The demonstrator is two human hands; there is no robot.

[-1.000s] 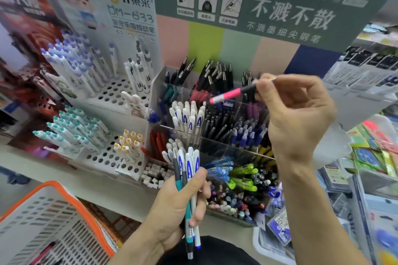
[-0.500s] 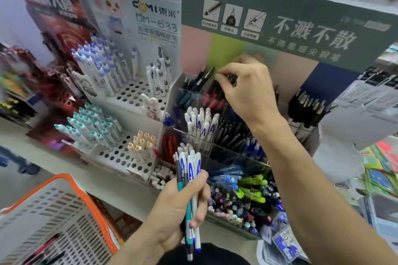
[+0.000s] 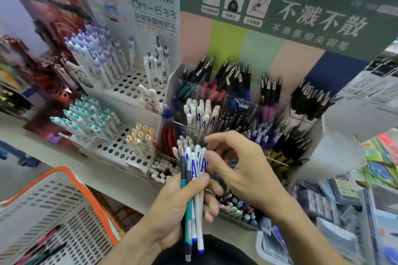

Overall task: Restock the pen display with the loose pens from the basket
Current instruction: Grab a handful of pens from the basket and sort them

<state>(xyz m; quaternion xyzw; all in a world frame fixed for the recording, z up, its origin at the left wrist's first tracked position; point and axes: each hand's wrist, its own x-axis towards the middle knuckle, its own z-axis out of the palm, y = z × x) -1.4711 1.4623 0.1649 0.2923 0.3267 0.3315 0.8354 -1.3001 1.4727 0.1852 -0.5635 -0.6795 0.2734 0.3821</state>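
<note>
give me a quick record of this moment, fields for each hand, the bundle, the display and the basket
left hand: grips a bundle of pens, upright
right hand: fingertips at the bundle's top, holding nothing I can make out
pen display: tiered clear bins, well stocked
basket: lower left, orange rim, a few pens inside

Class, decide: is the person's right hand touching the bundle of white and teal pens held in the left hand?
Touching. The head view shows right hand fingertips meeting the pen bundle tops.

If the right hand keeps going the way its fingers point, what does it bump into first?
Most likely the white pens held up in the left hand. The right hand points left at their tops, nearly touching, though depth is unclear.
</note>
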